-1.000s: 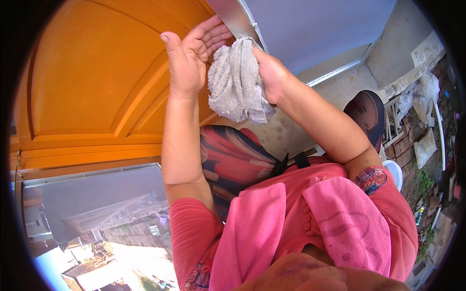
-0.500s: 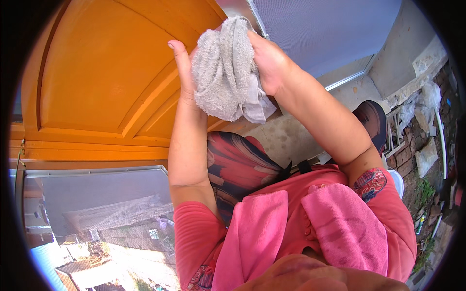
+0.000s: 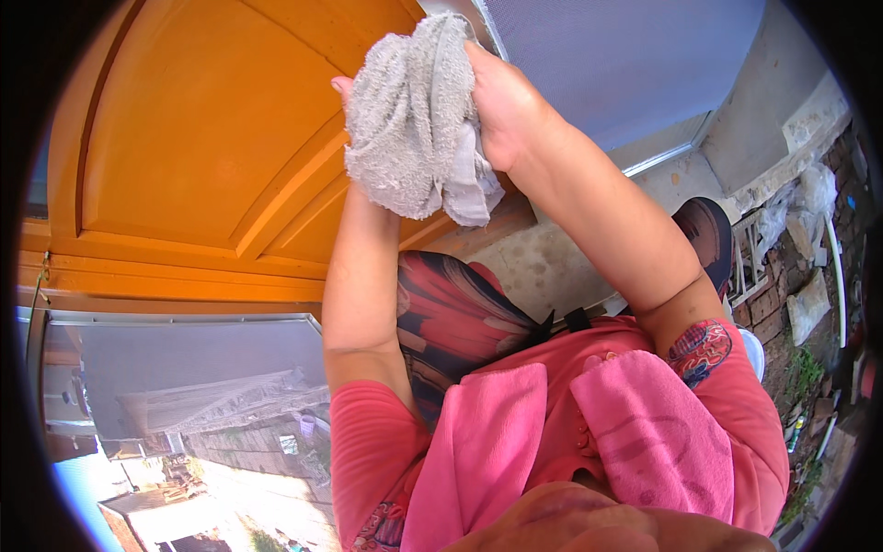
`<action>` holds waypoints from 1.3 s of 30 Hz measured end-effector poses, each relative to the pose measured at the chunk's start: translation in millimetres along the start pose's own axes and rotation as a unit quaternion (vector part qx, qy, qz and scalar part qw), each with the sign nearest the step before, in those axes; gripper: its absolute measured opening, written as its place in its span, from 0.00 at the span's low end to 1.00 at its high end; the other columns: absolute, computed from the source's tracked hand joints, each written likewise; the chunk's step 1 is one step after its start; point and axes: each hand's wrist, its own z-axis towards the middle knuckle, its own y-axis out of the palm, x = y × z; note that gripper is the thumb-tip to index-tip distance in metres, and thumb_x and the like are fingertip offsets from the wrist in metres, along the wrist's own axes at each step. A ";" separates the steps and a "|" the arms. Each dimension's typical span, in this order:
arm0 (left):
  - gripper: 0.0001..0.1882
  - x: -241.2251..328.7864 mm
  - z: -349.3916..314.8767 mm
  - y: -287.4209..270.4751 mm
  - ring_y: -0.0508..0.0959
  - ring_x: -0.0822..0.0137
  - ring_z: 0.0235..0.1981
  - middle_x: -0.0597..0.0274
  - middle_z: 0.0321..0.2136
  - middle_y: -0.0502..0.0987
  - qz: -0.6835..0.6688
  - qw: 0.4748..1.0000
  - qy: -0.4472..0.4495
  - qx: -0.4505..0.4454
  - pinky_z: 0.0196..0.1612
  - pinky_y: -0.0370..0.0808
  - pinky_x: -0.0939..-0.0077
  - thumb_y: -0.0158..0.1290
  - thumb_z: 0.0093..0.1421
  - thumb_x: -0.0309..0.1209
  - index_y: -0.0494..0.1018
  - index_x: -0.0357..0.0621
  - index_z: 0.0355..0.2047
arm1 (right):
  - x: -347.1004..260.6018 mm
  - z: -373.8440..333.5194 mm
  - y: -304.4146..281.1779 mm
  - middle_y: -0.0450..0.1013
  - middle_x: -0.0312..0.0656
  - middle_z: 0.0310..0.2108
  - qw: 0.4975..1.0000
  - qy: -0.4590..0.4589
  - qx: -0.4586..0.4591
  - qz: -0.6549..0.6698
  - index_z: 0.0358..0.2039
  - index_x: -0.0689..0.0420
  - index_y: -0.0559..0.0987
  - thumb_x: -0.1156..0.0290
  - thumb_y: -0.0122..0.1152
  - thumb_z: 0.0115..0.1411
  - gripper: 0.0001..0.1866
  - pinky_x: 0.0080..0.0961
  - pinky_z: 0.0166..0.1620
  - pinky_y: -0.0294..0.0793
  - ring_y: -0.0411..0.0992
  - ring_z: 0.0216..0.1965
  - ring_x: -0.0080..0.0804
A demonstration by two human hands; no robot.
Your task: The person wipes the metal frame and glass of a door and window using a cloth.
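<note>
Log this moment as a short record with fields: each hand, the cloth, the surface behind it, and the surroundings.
right hand: raised, gripping the grey cloth from its right side
left hand: raised behind the cloth, mostly hidden; only a fingertip edge shows
grey cloth: bunched terry towel, held up between both hands, loose end hanging down
orange door: panelled wood with moulded ridges, directly behind the cloth
clothing: pink top, patterned red and black skirt
surroundings: glass pane under the door, brick wall at right
</note>
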 end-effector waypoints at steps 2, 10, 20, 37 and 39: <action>0.33 -7.8 1.5 4.0 0.70 0.59 0.64 0.54 0.66 0.68 0.262 0.957 0.117 0.025 0.67 0.68 0.63 0.46 0.72 0.51 0.61 0.43 0.69 | -4.5 9.3 11.6 0.80 0.44 0.48 1.000 -0.020 -0.020 0.000 0.50 0.60 0.79 0.57 0.45 0.75 0.21 0.36 0.55 0.78 0.78 0.49 0.35; 0.27 -13.5 -0.6 41.2 0.71 0.60 0.63 0.54 0.64 0.70 0.443 0.877 0.167 0.080 0.66 0.70 0.66 0.50 0.73 0.39 0.62 0.42 0.68 | -4.4 2.8 10.9 0.80 0.45 0.50 1.000 0.001 0.003 0.031 0.50 0.61 0.79 0.57 0.44 0.75 0.22 0.37 0.56 0.78 0.79 0.48 0.38; 0.29 -20.5 5.4 42.4 0.71 0.59 0.64 0.54 0.65 0.69 0.430 0.885 0.163 0.074 0.67 0.69 0.64 0.53 0.72 0.37 0.61 0.42 0.69 | -24.5 9.1 16.4 0.81 0.46 0.44 0.996 -0.053 -0.034 0.066 0.47 0.62 0.80 0.57 0.48 0.74 0.21 0.40 0.53 0.80 0.79 0.45 0.38; 0.30 -10.9 4.2 27.9 0.72 0.59 0.62 0.54 0.63 0.71 0.210 0.973 0.054 0.076 0.65 0.71 0.63 0.52 0.71 0.45 0.64 0.42 0.67 | -14.8 14.1 -6.6 0.80 0.48 0.43 0.993 -0.008 -0.039 0.114 0.47 0.61 0.79 0.56 0.49 0.73 0.20 0.44 0.51 0.82 0.80 0.44 0.41; 0.31 -14.2 4.1 28.1 0.72 0.59 0.62 0.54 0.63 0.71 0.245 0.962 0.072 0.095 0.65 0.71 0.62 0.51 0.71 0.47 0.65 0.42 0.67 | -18.1 13.2 -2.5 0.80 0.48 0.43 0.994 -0.027 -0.040 0.096 0.47 0.62 0.79 0.56 0.49 0.73 0.21 0.43 0.51 0.81 0.80 0.43 0.40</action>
